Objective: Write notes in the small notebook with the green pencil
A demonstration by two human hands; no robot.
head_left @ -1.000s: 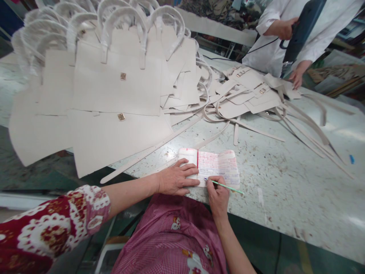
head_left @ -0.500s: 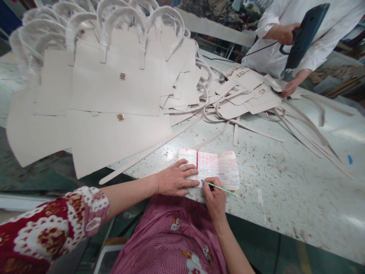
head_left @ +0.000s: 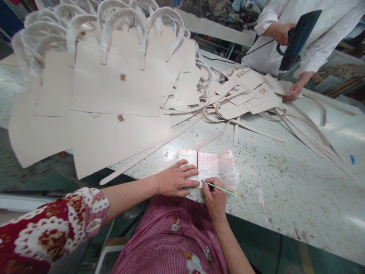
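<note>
An open notebook (head_left: 218, 165) with red and blue handwriting lies at the near edge of the table. Flat on its left page rests my left hand (head_left: 178, 179), fingers spread. My right hand (head_left: 215, 198) is closed round a thin green pen (head_left: 224, 189), whose tip meets the lower part of the notebook near the fold. The pen's back end points to the right. A long beige strap (head_left: 151, 152) runs diagonally behind my left hand.
Beige bag panels (head_left: 116, 83) with wrapped handles are piled at the left. Beyond the notebook lie flaps and straps (head_left: 242, 99) on the worn table (head_left: 285, 182). Across it, a person in white holds a dark heat gun (head_left: 300, 40) over the pieces.
The other person's heat gun has moved down and slightly left, closer to the pieces. The notebook's right edge has shifted slightly inward. My hands have hardly moved.
</note>
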